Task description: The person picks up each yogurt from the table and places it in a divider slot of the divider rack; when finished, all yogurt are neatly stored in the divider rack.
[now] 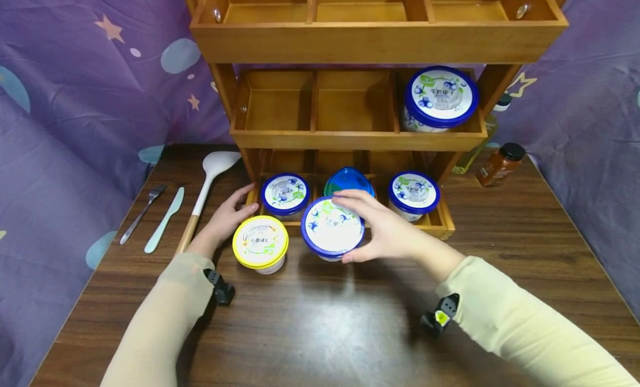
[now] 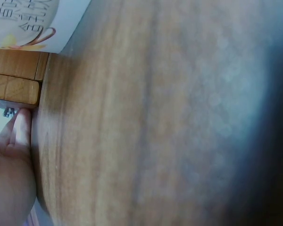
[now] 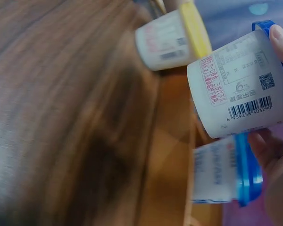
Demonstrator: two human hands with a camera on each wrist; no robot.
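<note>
Two hands are working at the centre of the head view, in front of a wooden rack (image 1: 350, 134). The right hand (image 1: 385, 229) is gripping a blue-lidded tub (image 1: 332, 227), its fingers (image 1: 350, 198) curling over the lid's far rim and the thumb at the near edge; the tub is sitting just before the rack's lowest tier on the worktop (image 1: 325, 320). The left hand (image 1: 225, 217) is lying relaxed on the worktop, holding nothing, fingertips touching the rack's lower left corner, just beside a yellow-lidded tub (image 1: 260, 244). Left of it a white spatula (image 1: 207, 190), a knife (image 1: 165, 219) and a fork (image 1: 142, 213) are lying side by side.
</note>
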